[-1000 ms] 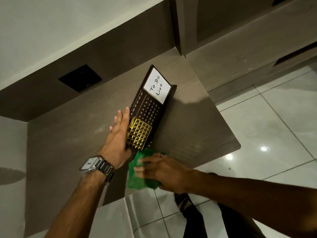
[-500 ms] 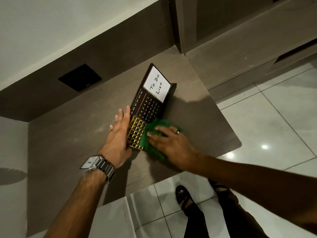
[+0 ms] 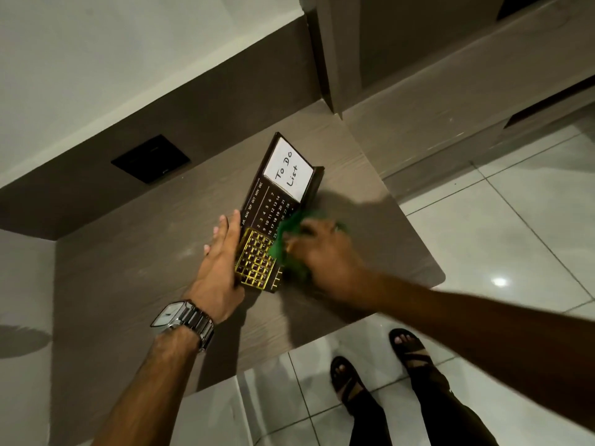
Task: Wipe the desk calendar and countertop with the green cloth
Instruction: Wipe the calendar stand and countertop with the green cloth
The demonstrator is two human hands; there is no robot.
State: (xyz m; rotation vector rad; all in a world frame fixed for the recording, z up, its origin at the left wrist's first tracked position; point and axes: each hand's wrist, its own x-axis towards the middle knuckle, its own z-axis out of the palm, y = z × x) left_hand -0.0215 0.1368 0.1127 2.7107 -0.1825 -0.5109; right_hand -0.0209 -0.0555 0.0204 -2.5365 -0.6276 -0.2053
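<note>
A dark brown desk calendar stands on the brown wooden countertop, with a white "To Do List" card at its top and a gold grid at its lower end. My left hand lies flat against the calendar's left edge, fingers straight, a steel watch on the wrist. My right hand presses the green cloth onto the calendar's right side, over the numbers. Both the cloth and that hand are motion-blurred, and most of the cloth is hidden under the fingers.
A black wall plate sits in the dark backsplash behind the counter. The counter's rounded right corner overhangs glossy white floor tiles. My feet in black sandals stand below the front edge. A cabinet panel rises behind.
My right hand has carried the green cloth from the counter's front edge up onto the calendar's face and further along its right side. My left hand stayed against the calendar's left edge.
</note>
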